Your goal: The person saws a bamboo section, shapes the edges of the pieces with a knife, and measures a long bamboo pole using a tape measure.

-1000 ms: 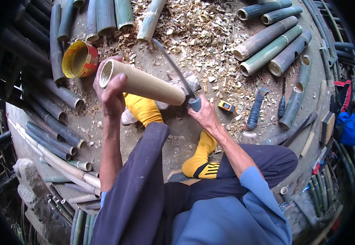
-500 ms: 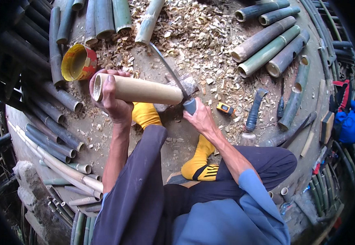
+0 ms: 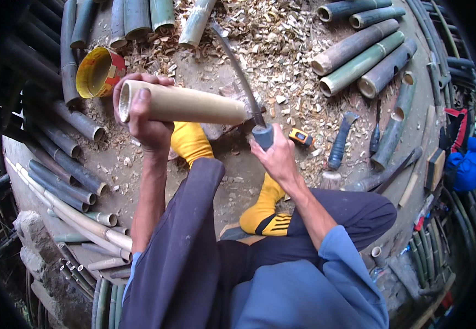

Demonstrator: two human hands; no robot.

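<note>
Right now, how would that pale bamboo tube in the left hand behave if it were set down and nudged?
The pale bamboo tube is round and smooth-skinned, so it would probably roll. Its open hollow end suggests it is light for its size. It looks stiff: the left hand holds one end and the rest stays straight, near the curved blade gripped by the right hand.

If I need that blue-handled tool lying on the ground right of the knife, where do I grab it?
Take the blue-handled tool by its thick blue handle, the end nearer the person, coming from above with the right hand. It lies flat among chips; its far end flares wide.
</note>
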